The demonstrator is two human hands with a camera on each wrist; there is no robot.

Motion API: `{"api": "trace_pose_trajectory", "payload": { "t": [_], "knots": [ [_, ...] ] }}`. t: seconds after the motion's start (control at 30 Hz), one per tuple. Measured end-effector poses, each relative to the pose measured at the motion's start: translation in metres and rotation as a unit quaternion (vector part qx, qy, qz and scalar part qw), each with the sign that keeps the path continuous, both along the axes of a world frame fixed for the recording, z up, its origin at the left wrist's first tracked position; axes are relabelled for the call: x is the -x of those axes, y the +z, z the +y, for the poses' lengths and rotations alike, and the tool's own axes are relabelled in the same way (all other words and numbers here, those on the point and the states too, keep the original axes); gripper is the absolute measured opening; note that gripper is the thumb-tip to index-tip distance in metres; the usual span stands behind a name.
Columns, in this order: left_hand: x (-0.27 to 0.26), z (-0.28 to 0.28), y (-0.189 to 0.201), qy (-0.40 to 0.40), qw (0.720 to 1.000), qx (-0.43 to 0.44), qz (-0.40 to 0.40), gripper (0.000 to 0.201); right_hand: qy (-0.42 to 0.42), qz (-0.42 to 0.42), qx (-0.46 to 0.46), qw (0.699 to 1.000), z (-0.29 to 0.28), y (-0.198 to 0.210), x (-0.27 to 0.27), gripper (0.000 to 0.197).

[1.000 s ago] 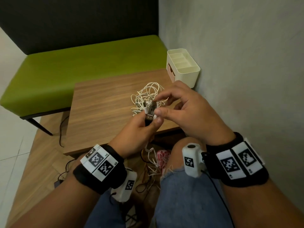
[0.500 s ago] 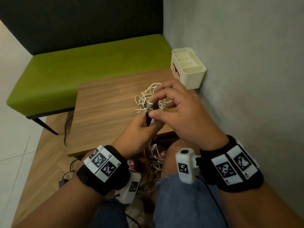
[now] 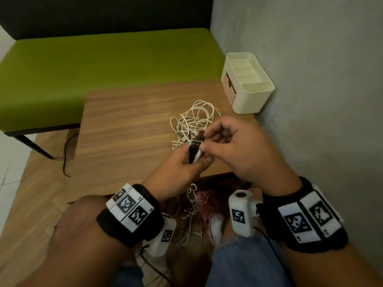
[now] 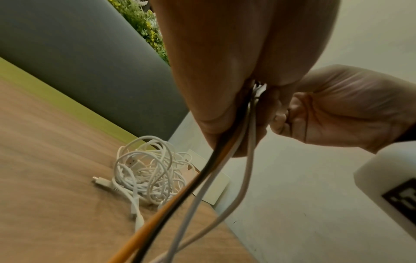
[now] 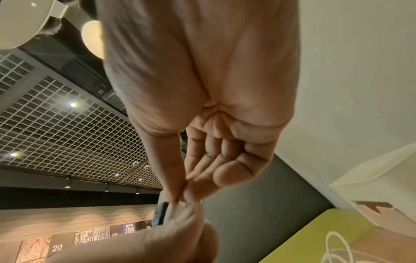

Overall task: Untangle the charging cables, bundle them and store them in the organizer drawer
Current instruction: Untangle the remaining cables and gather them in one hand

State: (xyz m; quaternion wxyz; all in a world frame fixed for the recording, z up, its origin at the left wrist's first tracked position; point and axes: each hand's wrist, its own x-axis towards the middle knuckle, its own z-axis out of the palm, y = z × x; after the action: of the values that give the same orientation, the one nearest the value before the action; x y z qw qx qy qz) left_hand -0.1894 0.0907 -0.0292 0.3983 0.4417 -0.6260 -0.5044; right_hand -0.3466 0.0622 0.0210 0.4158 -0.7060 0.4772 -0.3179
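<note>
Left hand [image 3: 182,162] is gripping several cable plugs [image 3: 194,149]; right hand [image 3: 234,148] is pinching the white one. White cable tangle [image 3: 192,121] is lying on desk [image 3: 124,129], cream organizer [image 3: 247,83] sitting behind beside wall.

You're facing a green bench [image 3: 107,65] sitting behind a wooden table [image 3: 124,129], grey wall [image 3: 310,79] running alongside.
</note>
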Motion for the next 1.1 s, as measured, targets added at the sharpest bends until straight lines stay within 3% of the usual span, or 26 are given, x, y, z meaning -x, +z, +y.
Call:
{"api": "trace_pose_trajectory", "payload": {
  "t": [0.07,0.17,0.3,0.37,0.5,0.67,0.77,0.9,0.93,1.03,1.1],
  "knots": [
    [-0.005,-0.007,-0.009,0.000,1.000,-0.007,-0.006,0.009,-0.019,-0.019,0.015,1.000,-0.008,-0.003,-0.005,0.017],
    [-0.016,-0.016,-0.020,0.009,0.999,-0.045,0.021,0.019,-0.022,-0.043,0.021,0.999,-0.024,-0.008,-0.012,0.020],
    [-0.029,-0.031,-0.023,-0.008,0.994,-0.075,0.081,0.023,0.081,-0.066,-0.024,0.994,-0.041,-0.014,-0.020,0.034],
    [-0.038,-0.044,-0.025,-0.004,0.993,-0.079,0.085,0.010,0.118,-0.034,-0.004,0.992,-0.052,-0.019,-0.032,0.032],
    [-0.056,-0.070,-0.035,-0.005,0.993,-0.101,0.061,0.024,0.103,-0.048,-0.014,0.993,-0.082,-0.035,-0.049,0.026],
    [-0.067,-0.101,-0.044,0.031,0.989,-0.127,0.065,0.027,0.071,-0.057,-0.038,0.995,-0.105,-0.058,-0.060,0.039],
    [-0.069,-0.119,-0.052,0.065,0.974,-0.174,0.127,0.036,0.030,-0.016,-0.021,0.999,-0.115,-0.070,-0.058,0.034],
    [-0.081,-0.130,-0.060,0.096,0.963,-0.188,0.170,0.039,-0.076,0.059,0.049,0.994,-0.120,-0.068,-0.034,0.007],
    [-0.083,-0.130,-0.062,0.104,0.960,-0.190,0.177,0.039,-0.079,0.094,0.045,0.991,-0.123,-0.068,-0.025,0.017],
    [-0.081,-0.127,-0.068,0.114,0.958,-0.186,0.187,0.040,0.005,0.209,-0.071,0.975,-0.128,-0.069,-0.013,0.039],
    [-0.078,-0.125,-0.072,0.110,0.958,-0.185,0.192,0.041,0.062,0.204,-0.137,0.967,-0.127,-0.077,-0.017,0.028]
  ]
}}
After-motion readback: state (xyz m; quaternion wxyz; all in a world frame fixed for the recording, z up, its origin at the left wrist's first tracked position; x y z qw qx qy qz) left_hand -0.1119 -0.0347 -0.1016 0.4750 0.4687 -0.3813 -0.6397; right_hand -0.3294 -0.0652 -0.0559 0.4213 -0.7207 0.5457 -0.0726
